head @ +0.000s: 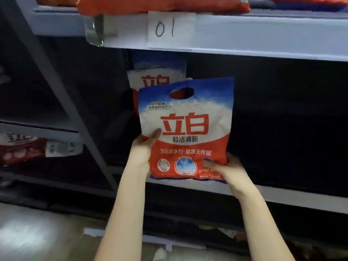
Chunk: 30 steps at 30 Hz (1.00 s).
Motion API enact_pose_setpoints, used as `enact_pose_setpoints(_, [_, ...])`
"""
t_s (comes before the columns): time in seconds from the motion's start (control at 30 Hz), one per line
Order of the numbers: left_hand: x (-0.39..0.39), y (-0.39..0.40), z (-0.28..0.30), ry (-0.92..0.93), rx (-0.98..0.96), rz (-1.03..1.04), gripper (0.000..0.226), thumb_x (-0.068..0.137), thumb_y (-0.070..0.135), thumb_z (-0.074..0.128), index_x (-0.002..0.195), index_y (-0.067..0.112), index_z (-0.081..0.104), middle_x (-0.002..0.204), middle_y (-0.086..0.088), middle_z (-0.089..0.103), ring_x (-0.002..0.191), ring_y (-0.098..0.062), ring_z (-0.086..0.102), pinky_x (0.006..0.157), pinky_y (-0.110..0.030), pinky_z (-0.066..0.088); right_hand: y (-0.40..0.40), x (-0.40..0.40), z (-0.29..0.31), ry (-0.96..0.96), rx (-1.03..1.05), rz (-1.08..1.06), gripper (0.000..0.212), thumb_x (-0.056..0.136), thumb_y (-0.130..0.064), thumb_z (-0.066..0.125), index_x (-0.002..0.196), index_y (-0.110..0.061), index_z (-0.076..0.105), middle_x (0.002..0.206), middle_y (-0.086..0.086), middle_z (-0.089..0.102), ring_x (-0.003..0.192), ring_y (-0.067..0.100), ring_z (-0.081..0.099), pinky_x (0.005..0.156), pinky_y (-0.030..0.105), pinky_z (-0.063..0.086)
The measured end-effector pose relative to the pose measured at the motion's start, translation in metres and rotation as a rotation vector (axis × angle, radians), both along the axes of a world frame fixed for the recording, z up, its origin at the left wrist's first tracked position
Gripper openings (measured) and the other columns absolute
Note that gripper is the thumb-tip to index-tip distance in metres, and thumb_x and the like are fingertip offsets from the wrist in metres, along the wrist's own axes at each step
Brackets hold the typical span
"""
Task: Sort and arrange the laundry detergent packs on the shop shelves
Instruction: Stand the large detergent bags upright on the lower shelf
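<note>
A blue, white and red detergent pack [186, 119] with a handle hole stands upright at the front edge of the middle shelf [293, 196]. My left hand [144, 147] grips its left side and my right hand [224, 166] grips its lower right corner. Behind it, deeper in the shelf, stands a second pack of the same kind [156, 78], partly hidden by the front one.
The upper shelf edge carries a paper label reading 01 [170, 29], with orange packs [162, 4] lying on top. A red and white pack [28, 147] sits on the neighbouring rack at left. A slanted grey upright [62, 95] divides the racks. The floor [37, 232] is pale.
</note>
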<state>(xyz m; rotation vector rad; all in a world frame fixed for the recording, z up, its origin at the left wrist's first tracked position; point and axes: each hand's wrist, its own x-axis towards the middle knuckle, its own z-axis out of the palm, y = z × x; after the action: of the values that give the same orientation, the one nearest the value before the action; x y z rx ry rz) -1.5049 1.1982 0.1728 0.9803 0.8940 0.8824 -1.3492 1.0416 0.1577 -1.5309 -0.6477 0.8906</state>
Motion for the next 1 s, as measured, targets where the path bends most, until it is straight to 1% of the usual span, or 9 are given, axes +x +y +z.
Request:
enact_pose_setpoints(0.1, [0.004, 0.033, 0.005, 0.055, 0.058, 0.033, 0.011, 0.084, 0.032, 0.067, 0.086, 0.022, 0.063, 0.08, 0.0, 0.071, 0.075, -0.018, 0.069, 0.072, -0.034, 0.055, 0.036, 0.003, 0.003, -0.054, 0.005, 0.03, 0.03, 0.077, -0.011, 0.075, 0.1, -0.024, 0.062, 0.097, -0.002, 0.072, 0.083, 0.012, 0.07, 0.065, 0.016, 0.055])
enact_pose_setpoints(0.3, [0.003, 0.09, 0.007, 0.059, 0.175, 0.009, 0.006, 0.089, 0.031, 0.063, 0.095, 0.028, 0.063, 0.09, -0.001, 0.074, 0.08, -0.016, 0.072, 0.068, -0.032, 0.057, 0.103, 0.007, -0.012, -0.179, 0.001, 0.065, 0.034, 0.077, -0.02, 0.075, 0.107, -0.025, 0.06, 0.104, -0.004, 0.069, 0.089, 0.009, 0.068, 0.073, 0.018, 0.053])
enact_pose_setpoints(0.43, [0.008, 0.128, 0.011, 0.166, 0.278, 0.097, 0.006, 0.094, 0.032, 0.055, 0.09, 0.03, 0.058, 0.084, 0.009, 0.066, 0.076, -0.01, 0.065, 0.063, -0.025, 0.05, 0.145, 0.006, -0.027, -0.216, 0.009, 0.042, 0.04, 0.079, -0.02, 0.074, 0.116, -0.018, 0.06, 0.113, 0.004, 0.067, 0.099, 0.017, 0.066, 0.084, 0.028, 0.054])
enact_pose_setpoints(0.53, [0.013, 0.149, 0.015, 0.176, 0.304, 0.099, 0.01, 0.096, 0.032, 0.052, 0.099, 0.026, 0.059, 0.085, 0.009, 0.065, 0.077, -0.009, 0.065, 0.065, -0.026, 0.051, 0.171, 0.007, -0.025, -0.22, 0.01, 0.03, 0.041, 0.081, -0.02, 0.073, 0.119, -0.017, 0.058, 0.112, 0.0, 0.065, 0.101, 0.016, 0.064, 0.074, 0.016, 0.049])
enact_pose_setpoints(0.7, [0.025, 0.188, 0.035, 0.134, 0.376, 0.128, 0.008, 0.096, 0.028, 0.053, 0.098, 0.024, 0.059, 0.086, 0.008, 0.066, 0.078, -0.009, 0.065, 0.07, -0.028, 0.053, 0.211, 0.016, -0.006, -0.304, 0.029, 0.003, 0.042, 0.083, -0.021, 0.07, 0.122, -0.015, 0.057, 0.116, 0.004, 0.065, 0.096, 0.012, 0.062, 0.064, 0.011, 0.045])
enact_pose_setpoints(0.77, [0.031, 0.199, 0.036, 0.153, 0.411, 0.148, 0.008, 0.096, 0.029, 0.052, 0.098, 0.024, 0.058, 0.085, 0.009, 0.064, 0.077, -0.008, 0.064, 0.069, -0.027, 0.052, 0.224, 0.019, -0.004, -0.36, 0.011, -0.027, 0.043, 0.084, -0.025, 0.069, 0.124, -0.016, 0.055, 0.118, 0.004, 0.064, 0.097, 0.012, 0.062, 0.066, 0.01, 0.044])
enact_pose_setpoints(0.83, [0.033, 0.205, 0.025, 0.203, 0.434, 0.169, 0.012, 0.097, 0.03, 0.05, 0.103, 0.021, 0.056, 0.087, 0.008, 0.063, 0.08, -0.011, 0.064, 0.068, -0.026, 0.05, 0.228, 0.017, -0.011, -0.444, -0.083, -0.046, 0.045, 0.086, -0.033, 0.067, 0.125, -0.017, 0.054, 0.119, 0.003, 0.064, 0.103, 0.016, 0.063, 0.074, 0.015, 0.045])
enact_pose_setpoints(0.9, [0.031, 0.21, 0.003, 0.294, 0.416, 0.181, 0.026, 0.097, 0.033, 0.05, 0.119, 0.019, 0.052, 0.1, 0.004, 0.062, 0.089, -0.015, 0.063, 0.071, -0.028, 0.05, 0.224, 0.013, -0.025, -0.493, -0.166, -0.029, 0.041, 0.088, -0.038, 0.063, 0.123, -0.019, 0.055, 0.117, -0.003, 0.064, 0.104, 0.011, 0.062, 0.078, 0.018, 0.043])
enact_pose_setpoints(1.0, [0.026, 0.211, -0.043, 0.369, 0.249, 0.161, 0.051, 0.093, 0.038, 0.056, 0.138, 0.022, 0.039, 0.125, -0.003, 0.059, 0.106, -0.021, 0.062, 0.089, -0.041, 0.052, 0.214, 0.008, -0.043, -0.523, -0.184, -0.047, 0.031, 0.09, -0.033, 0.06, 0.118, -0.02, 0.056, 0.108, -0.011, 0.059, 0.092, -0.001, 0.052, 0.069, 0.007, 0.036])
